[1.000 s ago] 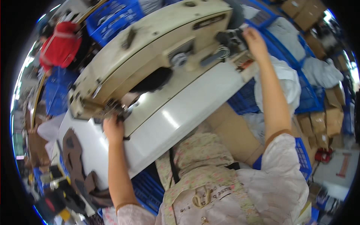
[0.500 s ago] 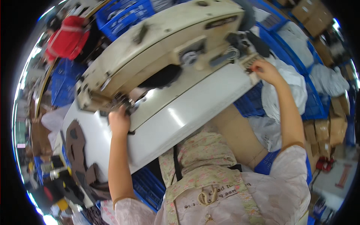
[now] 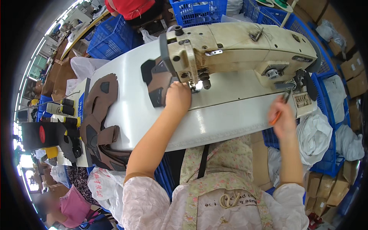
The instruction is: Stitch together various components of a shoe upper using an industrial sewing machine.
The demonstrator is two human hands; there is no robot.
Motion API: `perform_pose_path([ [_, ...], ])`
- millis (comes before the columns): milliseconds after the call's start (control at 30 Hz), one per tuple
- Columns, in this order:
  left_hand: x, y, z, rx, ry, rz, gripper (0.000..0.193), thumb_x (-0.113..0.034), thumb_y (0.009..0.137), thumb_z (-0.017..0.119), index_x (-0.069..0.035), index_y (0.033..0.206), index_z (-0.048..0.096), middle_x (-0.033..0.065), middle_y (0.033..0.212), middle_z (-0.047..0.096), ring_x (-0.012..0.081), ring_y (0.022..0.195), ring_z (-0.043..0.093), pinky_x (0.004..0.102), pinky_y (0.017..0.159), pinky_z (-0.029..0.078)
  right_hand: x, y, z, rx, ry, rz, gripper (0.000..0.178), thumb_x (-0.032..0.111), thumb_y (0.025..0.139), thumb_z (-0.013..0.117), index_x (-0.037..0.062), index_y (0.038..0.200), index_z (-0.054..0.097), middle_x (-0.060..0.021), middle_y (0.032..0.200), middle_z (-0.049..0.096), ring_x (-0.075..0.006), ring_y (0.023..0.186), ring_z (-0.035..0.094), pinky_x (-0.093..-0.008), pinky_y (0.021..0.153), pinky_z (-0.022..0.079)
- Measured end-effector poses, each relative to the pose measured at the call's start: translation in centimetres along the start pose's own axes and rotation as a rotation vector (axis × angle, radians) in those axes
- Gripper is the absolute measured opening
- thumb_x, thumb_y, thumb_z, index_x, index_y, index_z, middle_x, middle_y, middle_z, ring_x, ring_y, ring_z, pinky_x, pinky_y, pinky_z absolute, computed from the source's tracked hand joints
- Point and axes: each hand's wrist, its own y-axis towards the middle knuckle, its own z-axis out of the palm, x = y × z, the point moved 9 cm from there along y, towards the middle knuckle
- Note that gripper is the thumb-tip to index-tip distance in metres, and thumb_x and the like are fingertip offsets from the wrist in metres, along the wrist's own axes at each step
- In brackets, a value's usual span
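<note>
Your right fingers grip an orange tool; right of them, a blue crate holds a white bag. Beyond your left fingers (grip unclear) stands a sewing machine.

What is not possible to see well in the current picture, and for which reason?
All in the head view:
Left hand: its fingertips are hidden by the hand itself and the sewing machine.
Brown piece: its right end is covered by the same hand and machine.
Orange tool: exact kind unclear; blurred, partly covered by the right hand.
Person in red: head cut off by top edge.
</note>
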Motion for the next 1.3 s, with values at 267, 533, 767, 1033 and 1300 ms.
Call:
perform_pose_path([
  [267,0.1,0.6,2.6,-0.093,-0.142,-0.027,0.047,-0.035,0.090,0.056,-0.001,0.124,0.058,0.0255,0.134,0.052,0.0378,0.129,0.047,0.0416,0.102,0.042,-7.1,-1.5,26.1,0.301,-0.604,-0.577,0.059,0.013,0.099,0.056,0.0007,0.149,0.028,-0.0064,0.097,0.065,-0.0106,0.074,0.058,-0.0248,0.069,0.047],
  [533,0.0,0.2,1.5,-0.028,-0.512,-0.077,0.051,-0.036,0.092,0.053,-0.001,0.129,0.054,0.0285,0.141,0.045,0.0395,0.136,0.041,0.0455,0.107,0.038,-5.8,2.7,27.1,0.157,-0.532,-0.836,0.075,0.011,0.099,0.054,-0.0022,0.154,0.004,-0.0153,0.117,0.060,-0.0097,0.077,0.055,-0.0221,0.069,0.045],
  [767,-0.3,0.2,1.7,0.124,-0.457,0.006,0.058,-0.032,0.092,0.055,0.007,0.134,0.047,0.0298,0.142,0.044,0.0410,0.136,0.041,0.0449,0.110,0.037,-6.6,1.2,26.3,0.149,-0.578,-0.842,0.080,0.010,0.097,0.058,-0.0021,0.154,0.002,-0.0131,0.117,0.060,-0.0051,0.068,0.043,-0.0191,0.061,0.039],
  [1033,0.6,0.0,2.4,0.050,-0.706,-0.007,0.055,-0.030,0.089,0.057,0.008,0.129,0.052,0.0294,0.139,0.047,0.0393,0.132,0.046,0.0431,0.107,0.039,-5.7,2.4,27.1,0.115,-0.439,-0.843,0.076,0.009,0.097,0.057,-0.0004,0.153,0.008,-0.0132,0.117,0.059,-0.0056,0.069,0.046,-0.0188,0.063,0.041],
  [1300,0.7,-0.3,-0.1,-0.086,-0.471,-0.091,0.052,-0.028,0.088,0.056,0.008,0.126,0.054,0.0256,0.137,0.052,0.0349,0.130,0.049,0.0413,0.101,0.044,-5.7,1.2,24.7,0.219,-0.677,-0.881,0.068,0.010,0.097,0.057,-0.0007,0.152,0.018,-0.0106,0.119,0.063,-0.0031,0.068,0.050,-0.0168,0.058,0.040],
])
